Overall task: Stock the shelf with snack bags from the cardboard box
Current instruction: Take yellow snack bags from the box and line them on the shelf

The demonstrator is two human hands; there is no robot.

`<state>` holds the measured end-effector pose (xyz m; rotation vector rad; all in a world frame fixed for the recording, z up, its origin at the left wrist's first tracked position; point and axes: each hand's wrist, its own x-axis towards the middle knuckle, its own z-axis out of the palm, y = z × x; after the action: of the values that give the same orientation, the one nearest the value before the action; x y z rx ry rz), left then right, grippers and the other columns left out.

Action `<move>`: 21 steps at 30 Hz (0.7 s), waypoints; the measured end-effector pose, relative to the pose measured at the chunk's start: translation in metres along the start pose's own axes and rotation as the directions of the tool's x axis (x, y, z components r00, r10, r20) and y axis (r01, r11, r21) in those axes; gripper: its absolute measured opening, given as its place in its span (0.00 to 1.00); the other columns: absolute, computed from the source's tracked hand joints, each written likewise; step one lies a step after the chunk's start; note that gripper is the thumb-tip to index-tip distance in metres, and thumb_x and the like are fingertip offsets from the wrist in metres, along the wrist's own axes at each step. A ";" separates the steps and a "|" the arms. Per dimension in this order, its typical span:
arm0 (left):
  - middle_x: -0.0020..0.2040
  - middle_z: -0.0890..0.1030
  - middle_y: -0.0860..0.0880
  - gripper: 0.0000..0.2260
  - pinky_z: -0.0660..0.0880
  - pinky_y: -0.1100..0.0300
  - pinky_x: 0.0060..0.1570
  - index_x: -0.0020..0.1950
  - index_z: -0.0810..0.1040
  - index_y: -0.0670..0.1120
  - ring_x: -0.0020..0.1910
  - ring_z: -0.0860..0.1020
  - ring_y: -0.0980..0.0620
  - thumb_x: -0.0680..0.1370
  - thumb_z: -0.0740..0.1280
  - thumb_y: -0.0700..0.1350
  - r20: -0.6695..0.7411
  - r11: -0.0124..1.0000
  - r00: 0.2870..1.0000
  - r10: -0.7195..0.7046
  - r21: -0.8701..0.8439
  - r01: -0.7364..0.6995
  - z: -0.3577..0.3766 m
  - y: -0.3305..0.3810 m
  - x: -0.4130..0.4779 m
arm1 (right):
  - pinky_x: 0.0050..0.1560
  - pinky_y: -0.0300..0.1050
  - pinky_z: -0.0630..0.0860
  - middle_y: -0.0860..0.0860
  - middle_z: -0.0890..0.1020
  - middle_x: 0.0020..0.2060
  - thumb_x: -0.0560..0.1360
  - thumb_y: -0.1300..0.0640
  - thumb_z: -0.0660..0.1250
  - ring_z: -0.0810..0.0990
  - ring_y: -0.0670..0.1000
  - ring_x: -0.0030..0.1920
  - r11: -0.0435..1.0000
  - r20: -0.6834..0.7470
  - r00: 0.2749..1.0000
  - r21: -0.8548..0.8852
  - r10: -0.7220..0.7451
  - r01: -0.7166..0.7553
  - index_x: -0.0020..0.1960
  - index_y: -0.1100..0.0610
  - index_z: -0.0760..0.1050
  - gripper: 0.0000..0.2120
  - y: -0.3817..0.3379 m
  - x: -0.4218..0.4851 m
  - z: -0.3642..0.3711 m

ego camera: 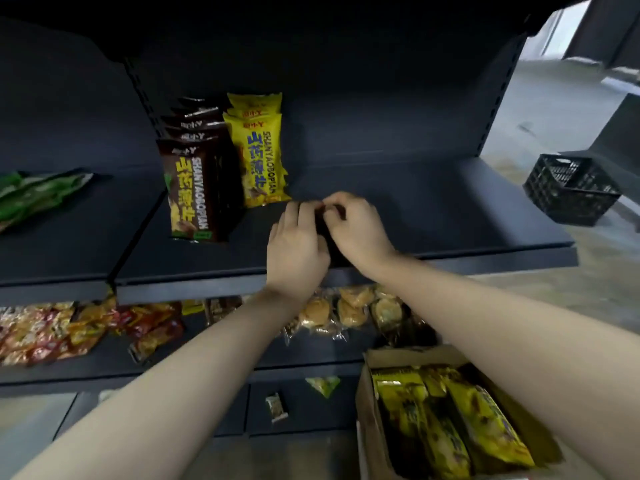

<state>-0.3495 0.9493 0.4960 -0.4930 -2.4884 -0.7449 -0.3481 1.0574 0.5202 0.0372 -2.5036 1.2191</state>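
Your left grip (298, 247) and right grip (358, 230) curl together on an unidentifiable dark item (325, 237) on the shelf (433, 209); the snack bags (450, 420) in the cardboard box (408, 356) lie below-right, nearer the right grip, long axes running back toward you.

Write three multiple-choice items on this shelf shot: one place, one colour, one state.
1. Where is the cardboard box? A) on the top shelf B) far left C) lower right.
2. What colour are the bags right of the brown bags on the shelf? A) yellow B) red C) white.
3. What are the left hand and right hand doing? A) hanging idle B) together gripping a dark pack C) lifting the box.
Answers: C, it sits at the lower right corner; A, yellow bags stand beside the brown row; B, both hands' fingers curl on the pack.
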 end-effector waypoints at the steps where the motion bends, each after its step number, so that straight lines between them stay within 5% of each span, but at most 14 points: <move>1: 0.53 0.76 0.40 0.25 0.74 0.48 0.48 0.58 0.74 0.39 0.50 0.76 0.38 0.66 0.50 0.42 0.008 0.999 1.000 0.016 -0.037 -0.016 0.001 0.009 -0.010 | 0.54 0.48 0.75 0.51 0.83 0.49 0.78 0.62 0.59 0.80 0.52 0.52 1.000 0.001 1.000 0.031 0.002 -0.002 0.54 0.58 0.79 0.11 0.004 -0.012 -0.010; 6: 0.53 0.76 0.43 0.21 0.75 0.51 0.48 0.63 0.70 0.40 0.50 0.76 0.43 0.70 0.55 0.37 0.032 0.973 0.993 0.110 -0.209 -0.101 0.018 0.050 -0.075 | 0.48 0.39 0.76 0.44 0.80 0.39 0.78 0.65 0.59 0.79 0.43 0.43 0.971 0.033 0.998 0.232 0.049 -0.056 0.45 0.53 0.77 0.12 0.036 -0.076 -0.049; 10: 0.51 0.77 0.41 0.19 0.76 0.51 0.41 0.60 0.70 0.38 0.45 0.78 0.40 0.69 0.60 0.32 0.122 0.963 0.983 0.139 -0.249 -0.105 0.046 0.077 -0.126 | 0.43 0.28 0.72 0.40 0.78 0.38 0.79 0.64 0.59 0.77 0.35 0.39 0.958 0.086 0.983 0.225 0.162 -0.177 0.41 0.45 0.74 0.16 0.072 -0.131 -0.066; 13: 0.49 0.77 0.41 0.18 0.74 0.51 0.36 0.58 0.71 0.39 0.42 0.78 0.38 0.69 0.59 0.33 0.290 0.977 0.953 0.093 -0.210 -0.031 0.071 0.089 -0.162 | 0.42 0.29 0.70 0.40 0.79 0.39 0.80 0.63 0.59 0.76 0.36 0.40 0.941 0.174 0.942 0.132 0.287 -0.311 0.45 0.50 0.76 0.11 0.110 -0.166 -0.075; 18: 0.70 0.66 0.46 0.23 0.71 0.53 0.57 0.71 0.65 0.44 0.65 0.71 0.43 0.76 0.58 0.36 0.607 0.994 0.789 -0.094 0.012 0.109 0.116 0.101 -0.202 | 0.41 0.46 0.70 0.54 0.83 0.41 0.80 0.59 0.59 0.80 0.54 0.42 0.894 0.155 0.881 -0.048 0.447 -0.446 0.48 0.56 0.78 0.09 0.174 -0.207 -0.080; 21: 0.68 0.63 0.45 0.21 0.71 0.54 0.59 0.69 0.63 0.45 0.66 0.69 0.44 0.76 0.58 0.37 0.722 0.975 0.655 -0.222 0.147 0.169 0.146 0.102 -0.214 | 0.39 0.45 0.68 0.55 0.83 0.46 0.80 0.57 0.58 0.80 0.57 0.47 0.805 0.116 0.801 -0.182 0.588 -0.565 0.51 0.59 0.79 0.12 0.199 -0.215 -0.076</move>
<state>-0.1791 1.0731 0.3142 -0.5900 -3.3691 -0.6056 -0.1592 1.2132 0.3427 -0.7500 -2.8490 1.2848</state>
